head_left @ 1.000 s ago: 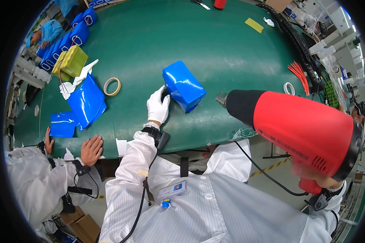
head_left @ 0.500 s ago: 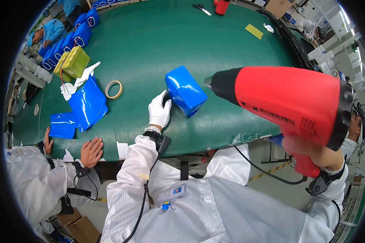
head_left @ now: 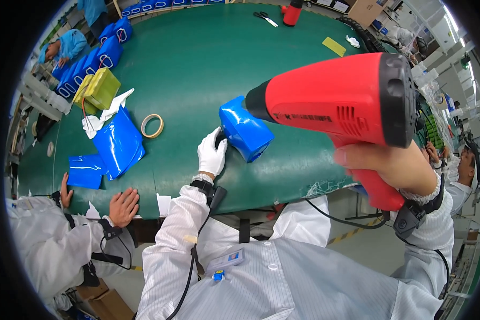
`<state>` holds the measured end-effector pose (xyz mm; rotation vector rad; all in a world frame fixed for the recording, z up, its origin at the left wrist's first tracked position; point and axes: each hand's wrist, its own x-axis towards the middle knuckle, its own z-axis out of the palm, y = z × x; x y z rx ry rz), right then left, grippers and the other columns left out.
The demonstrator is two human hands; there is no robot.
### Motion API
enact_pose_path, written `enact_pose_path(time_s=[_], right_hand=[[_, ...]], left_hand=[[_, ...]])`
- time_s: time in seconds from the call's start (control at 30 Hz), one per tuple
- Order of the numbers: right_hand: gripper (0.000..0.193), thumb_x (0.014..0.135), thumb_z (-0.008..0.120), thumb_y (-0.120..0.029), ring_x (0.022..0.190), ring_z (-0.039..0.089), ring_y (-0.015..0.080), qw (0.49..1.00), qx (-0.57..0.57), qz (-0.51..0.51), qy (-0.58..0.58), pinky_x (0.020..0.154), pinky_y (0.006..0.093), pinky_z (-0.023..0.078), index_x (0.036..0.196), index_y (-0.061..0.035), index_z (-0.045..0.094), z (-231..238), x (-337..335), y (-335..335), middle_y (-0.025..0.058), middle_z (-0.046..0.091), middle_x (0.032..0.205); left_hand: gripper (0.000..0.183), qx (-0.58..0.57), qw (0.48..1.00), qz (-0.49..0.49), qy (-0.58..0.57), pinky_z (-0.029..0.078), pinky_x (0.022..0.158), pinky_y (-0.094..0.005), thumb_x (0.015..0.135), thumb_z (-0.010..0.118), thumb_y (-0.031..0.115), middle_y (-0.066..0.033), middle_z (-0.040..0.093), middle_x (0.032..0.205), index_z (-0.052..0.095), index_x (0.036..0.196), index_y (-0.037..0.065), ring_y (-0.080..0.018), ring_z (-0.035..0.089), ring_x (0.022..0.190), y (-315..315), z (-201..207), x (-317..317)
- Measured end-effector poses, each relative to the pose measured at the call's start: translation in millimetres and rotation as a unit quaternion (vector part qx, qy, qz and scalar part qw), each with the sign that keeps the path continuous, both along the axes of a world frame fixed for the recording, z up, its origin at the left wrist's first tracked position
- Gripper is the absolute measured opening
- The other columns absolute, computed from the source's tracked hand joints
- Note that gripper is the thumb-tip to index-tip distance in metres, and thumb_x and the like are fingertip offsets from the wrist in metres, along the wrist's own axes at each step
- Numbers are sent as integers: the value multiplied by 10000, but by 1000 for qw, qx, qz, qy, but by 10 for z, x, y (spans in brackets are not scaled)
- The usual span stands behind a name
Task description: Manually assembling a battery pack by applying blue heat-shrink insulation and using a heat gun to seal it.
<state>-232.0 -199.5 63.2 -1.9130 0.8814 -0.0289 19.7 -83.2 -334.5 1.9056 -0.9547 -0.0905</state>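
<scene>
In my right hand (head_left: 389, 166) is a red heat gun (head_left: 320, 93) with a black nozzle and black rear cap, held by its handle. The nozzle points left, and in the picture its tip overlaps the top of a blue film-wrapped block (head_left: 246, 130); how far apart they are I cannot tell. The block lies on the green table, its film glossy and creased. My left hand (head_left: 212, 156), in a white glove, has its curled fingers at the block's left side, gripping it there. Something dark shows between thumb and fingers.
Left on the table lie a tape roll (head_left: 152, 126), blue film sleeves (head_left: 118, 143) and yellow blocks (head_left: 101, 89). A co-worker's bare hands (head_left: 124, 207) rest on the near left edge. Farther off are scissors (head_left: 265, 18), a second red tool (head_left: 292, 13) and a yellow sheet (head_left: 334, 46).
The heat gun has moved left and up, bringing its nozzle from beside the blue block to over its top in the picture. My left hand stays at the block.
</scene>
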Motion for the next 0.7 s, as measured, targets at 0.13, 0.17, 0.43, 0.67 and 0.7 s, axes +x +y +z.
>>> enact_pose_path(time_s=[0.13, 0.17, 0.43, 0.67, 0.7], right_hand=[[220, 794, 776, -106, 645, 625, 131, 999, 24, 37, -27, 578, 306, 503, 959, -12, 665, -93, 70, -51, 31, 659, 772], [228, 798, 779, -107, 641, 623, 129, 999, 25, 36, -32, 574, 305, 502, 971, -13, 665, -86, 81, -42, 34, 661, 771], [301, 820, 770, -50, 691, 618, 147, 997, 28, 37, -58, 605, 307, 503, 1087, -7, 638, -181, -211, -88, 42, 649, 863], [308, 838, 761, -46, 814, 657, 162, 975, -140, 172, -24, 698, 316, 521, 1128, -5, 667, -330, -864, -154, 54, 689, 968], [296, 834, 767, -50, 803, 677, 175, 961, -185, 191, -74, 687, 318, 527, 1117, -8, 689, -411, -976, -169, 88, 710, 1033]], left_hand=[[442, -129, 953, -27, 271, 433, 1086, -354, 994, 571, 107, -190, 613, 1338, 503, 1399, -55, -253, 583, 1257, -31, 94, 74], [448, -143, 951, -31, 273, 420, 1099, -354, 1004, 553, 107, -196, 594, 1359, 482, 1413, -62, -255, 568, 1275, -70, 232, 98], [389, -89, 982, -85, 142, 424, 1086, -367, 1007, 553, 185, -157, 615, 1353, 588, 1358, 23, -265, 575, 1267, -341, 832, 405], [409, 97, 978, -141, -122, 377, 1109, -436, 978, 555, 272, -116, 568, 1417, 614, 1356, 130, -322, 517, 1308, -442, 995, 584], [422, 133, 956, -153, -213, 345, 1124, -463, 977, 548, 284, -108, 538, 1449, 595, 1371, 140, -320, 479, 1343, -445, 1074, 559]])
